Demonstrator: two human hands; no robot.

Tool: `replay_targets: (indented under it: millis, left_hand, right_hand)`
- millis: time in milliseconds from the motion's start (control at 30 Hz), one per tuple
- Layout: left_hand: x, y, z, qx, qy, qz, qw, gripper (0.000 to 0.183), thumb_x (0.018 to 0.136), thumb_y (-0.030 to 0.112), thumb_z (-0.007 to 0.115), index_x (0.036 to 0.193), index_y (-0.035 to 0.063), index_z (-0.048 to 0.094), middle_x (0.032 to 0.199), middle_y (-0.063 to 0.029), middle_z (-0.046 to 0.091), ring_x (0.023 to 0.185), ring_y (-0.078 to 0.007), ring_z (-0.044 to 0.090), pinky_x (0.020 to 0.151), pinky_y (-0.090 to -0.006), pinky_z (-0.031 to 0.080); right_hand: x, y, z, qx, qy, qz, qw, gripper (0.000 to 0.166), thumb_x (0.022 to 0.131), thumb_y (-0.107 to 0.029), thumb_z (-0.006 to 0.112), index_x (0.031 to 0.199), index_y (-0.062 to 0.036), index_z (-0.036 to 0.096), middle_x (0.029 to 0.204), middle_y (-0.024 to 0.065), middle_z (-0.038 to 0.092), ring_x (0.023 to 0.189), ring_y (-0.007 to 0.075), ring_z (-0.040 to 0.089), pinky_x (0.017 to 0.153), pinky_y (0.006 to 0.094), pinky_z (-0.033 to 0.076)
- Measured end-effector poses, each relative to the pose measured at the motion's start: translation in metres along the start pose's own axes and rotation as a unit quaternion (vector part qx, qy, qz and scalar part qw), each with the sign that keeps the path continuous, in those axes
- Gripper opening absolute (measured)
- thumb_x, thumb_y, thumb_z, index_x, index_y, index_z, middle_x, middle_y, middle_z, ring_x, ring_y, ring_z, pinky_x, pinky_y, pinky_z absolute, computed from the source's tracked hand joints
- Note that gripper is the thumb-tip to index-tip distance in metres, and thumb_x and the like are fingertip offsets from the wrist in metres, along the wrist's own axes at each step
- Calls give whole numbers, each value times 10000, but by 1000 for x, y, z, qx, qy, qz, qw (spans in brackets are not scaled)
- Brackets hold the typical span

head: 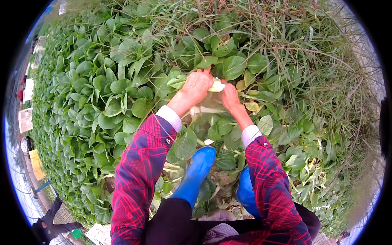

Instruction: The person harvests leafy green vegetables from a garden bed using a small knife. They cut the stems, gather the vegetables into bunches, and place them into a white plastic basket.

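Observation:
My left hand [198, 84] is closed around a leafy green [216, 86], whose pale stalk base shows between my two hands. The fingers of my right hand [229, 94] are bent at the right end of that pale base; a small white bit shows by the fingertips, too little to identify. Broad green leaves [234, 66] spread just beyond both hands. Below them, cut greens with white stalks [211, 109] lie blurred over the ground, above my blue rubber boot [203, 159].
Dense leafy greens [88, 101] fill the left side. Tall grassy weeds [309, 61] cover the upper right. Pale plastic crates [25, 120] and a yellow crate [37, 164] stand along the far left edge. Another person [50, 225] is at the lower left. My second boot [247, 193] is at right.

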State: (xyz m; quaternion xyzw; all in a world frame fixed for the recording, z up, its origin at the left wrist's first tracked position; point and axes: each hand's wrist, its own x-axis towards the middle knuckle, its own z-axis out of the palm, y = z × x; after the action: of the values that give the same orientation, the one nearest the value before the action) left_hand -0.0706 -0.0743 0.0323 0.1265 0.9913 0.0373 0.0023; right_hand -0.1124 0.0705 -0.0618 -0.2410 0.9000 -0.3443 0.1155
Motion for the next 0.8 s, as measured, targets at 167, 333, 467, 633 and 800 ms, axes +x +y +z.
replay_targets:
  millis: [167,333,467,633,800]
  left_hand:
    - [12,-27,2,61,-93,-92,990,200,577,66,675,769,24,641,947,-193,553,800,-276,614,662,-355,506]
    - [4,-43,13,26,-77,-105,991,218,567,18,632,783,1,611,1028,-194,518,808,-310,608,696,-385,504]
    - [-9,-54,25,10,-11,-95,995,205,574,36,653,775,6,627,967,-166,549,799,-305,612,680,-389,504]
    - [-17,-64,30,-21,-51,-128,990,269,582,-1,607,850,7,606,1092,-135,525,827,-328,602,708,-415,496]
    - [-17,-66,30,-32,-60,-130,989,333,592,-13,584,921,29,611,1162,-110,523,844,-323,600,729,-415,493]
  right_hand:
    - [8,15,1,-2,17,-54,998,292,871,-245,489,814,42,495,643,237,559,595,394,573,526,443,447]
    - [12,26,3,274,-1,108,956,385,870,-325,531,705,21,507,531,88,494,368,206,495,362,316,380]
    - [15,29,1,365,-12,178,914,401,862,-346,544,702,21,520,520,34,454,306,122,441,294,273,330]
    - [13,26,2,362,-63,185,911,420,862,-352,542,725,45,519,551,61,466,313,134,453,291,272,343]
    - [18,30,7,470,-108,222,847,406,865,-330,534,733,49,477,553,78,445,320,144,433,292,276,343]
